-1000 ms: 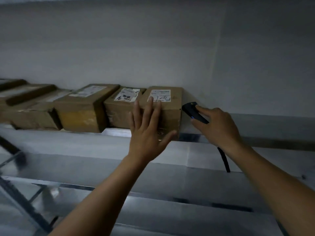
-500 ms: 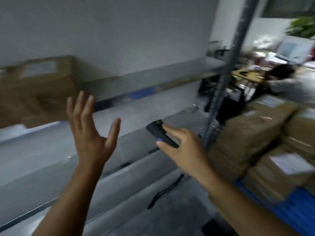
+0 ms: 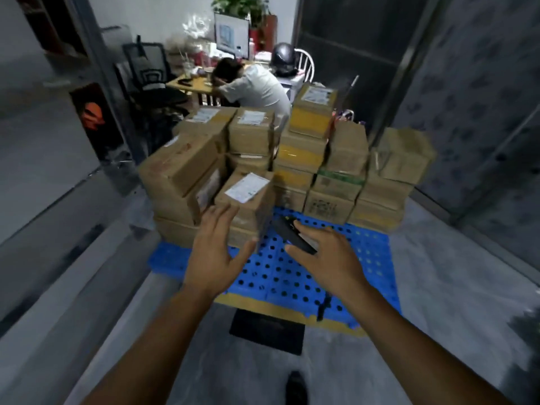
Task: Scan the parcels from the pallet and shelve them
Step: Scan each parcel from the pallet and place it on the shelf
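Left hand [image 3: 216,252] over pallet [image 3: 377,258] front-left, fingers spread wide, holding nothing, just at nearest parcel [image 3: 248,200]; contact unclear. Stack [image 3: 344,159] fills pallet's back half. Scanner [image 3: 292,235] over pallet's bare middle, gripped in right hand [image 3: 327,258].

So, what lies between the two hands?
In the head view, only bare blue pallet shows between the left hand and the right hand, which holds the black scanner.

Hands [image 3: 216,252] [image 3: 327,255] now at pallet [image 3: 292,276] parcels [image 3: 248,200], seemingly.
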`<action>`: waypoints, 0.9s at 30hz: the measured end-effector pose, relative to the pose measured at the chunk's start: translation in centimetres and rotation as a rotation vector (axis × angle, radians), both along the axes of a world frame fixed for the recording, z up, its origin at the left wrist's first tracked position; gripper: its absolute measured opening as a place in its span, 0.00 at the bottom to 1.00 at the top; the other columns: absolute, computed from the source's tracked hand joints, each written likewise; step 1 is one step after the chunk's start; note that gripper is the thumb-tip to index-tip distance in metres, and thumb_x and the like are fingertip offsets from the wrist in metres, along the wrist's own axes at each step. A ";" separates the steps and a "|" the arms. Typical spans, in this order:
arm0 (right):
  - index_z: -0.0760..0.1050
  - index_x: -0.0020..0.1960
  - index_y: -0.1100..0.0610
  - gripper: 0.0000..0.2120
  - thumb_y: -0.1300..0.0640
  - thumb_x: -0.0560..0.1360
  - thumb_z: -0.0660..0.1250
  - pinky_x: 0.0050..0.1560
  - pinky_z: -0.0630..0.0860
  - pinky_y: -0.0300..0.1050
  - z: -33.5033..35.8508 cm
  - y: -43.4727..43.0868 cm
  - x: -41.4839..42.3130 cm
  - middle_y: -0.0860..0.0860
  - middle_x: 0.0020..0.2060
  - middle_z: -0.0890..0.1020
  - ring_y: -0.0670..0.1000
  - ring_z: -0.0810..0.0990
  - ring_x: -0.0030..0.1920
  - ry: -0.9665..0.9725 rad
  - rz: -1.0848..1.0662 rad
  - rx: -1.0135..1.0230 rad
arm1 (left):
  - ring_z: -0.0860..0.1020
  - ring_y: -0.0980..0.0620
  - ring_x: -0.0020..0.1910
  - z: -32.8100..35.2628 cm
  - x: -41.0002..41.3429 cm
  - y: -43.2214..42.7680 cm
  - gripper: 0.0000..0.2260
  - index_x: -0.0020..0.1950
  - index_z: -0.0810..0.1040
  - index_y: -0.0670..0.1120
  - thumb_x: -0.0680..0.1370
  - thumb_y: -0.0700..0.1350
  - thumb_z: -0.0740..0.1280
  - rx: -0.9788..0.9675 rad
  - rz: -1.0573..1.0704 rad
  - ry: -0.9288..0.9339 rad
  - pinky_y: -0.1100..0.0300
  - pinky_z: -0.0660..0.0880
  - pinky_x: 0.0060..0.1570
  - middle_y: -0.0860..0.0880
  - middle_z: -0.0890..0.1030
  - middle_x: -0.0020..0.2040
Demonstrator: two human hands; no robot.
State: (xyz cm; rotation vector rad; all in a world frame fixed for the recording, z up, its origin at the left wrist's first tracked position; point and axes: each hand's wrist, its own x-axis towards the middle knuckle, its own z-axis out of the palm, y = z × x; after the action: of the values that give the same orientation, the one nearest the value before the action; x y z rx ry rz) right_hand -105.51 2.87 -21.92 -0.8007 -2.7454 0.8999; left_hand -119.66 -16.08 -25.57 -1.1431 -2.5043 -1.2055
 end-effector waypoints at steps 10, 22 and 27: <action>0.63 0.76 0.37 0.31 0.35 0.75 0.66 0.54 0.77 0.58 -4.7 13.4 -1.6 0.47 0.57 0.74 0.60 0.77 0.56 -0.057 -0.014 -0.135 | 0.53 0.38 0.81 -4.3 -12.5 12.5 0.55 0.81 0.47 0.58 0.63 0.82 0.63 -0.490 0.289 -0.294 0.32 0.61 0.73 0.43 0.53 0.83; 0.67 0.76 0.44 0.30 0.41 0.76 0.70 0.47 0.76 0.46 -11.1 22.8 -2.9 0.48 0.52 0.76 0.50 0.79 0.46 -0.090 0.057 -0.274 | 0.57 0.39 0.72 -7.7 -5.6 17.2 0.43 0.78 0.63 0.59 0.66 0.72 0.65 -0.337 0.535 -0.151 0.37 0.66 0.68 0.48 0.61 0.71; 0.71 0.74 0.48 0.30 0.43 0.75 0.72 0.52 0.78 0.52 -13.4 24.5 0.9 0.53 0.51 0.81 0.52 0.81 0.47 -0.126 -0.031 -0.338 | 0.65 0.35 0.67 -13.6 6.0 21.5 0.43 0.77 0.71 0.51 0.65 0.69 0.72 -0.240 0.383 -0.025 0.34 0.69 0.63 0.40 0.68 0.68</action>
State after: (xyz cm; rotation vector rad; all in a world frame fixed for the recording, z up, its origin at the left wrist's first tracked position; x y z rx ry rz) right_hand -104.66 27.38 -35.29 -0.9810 -2.7119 1.3757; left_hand -113.64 5.44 -39.17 -0.6413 -2.7723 -0.8429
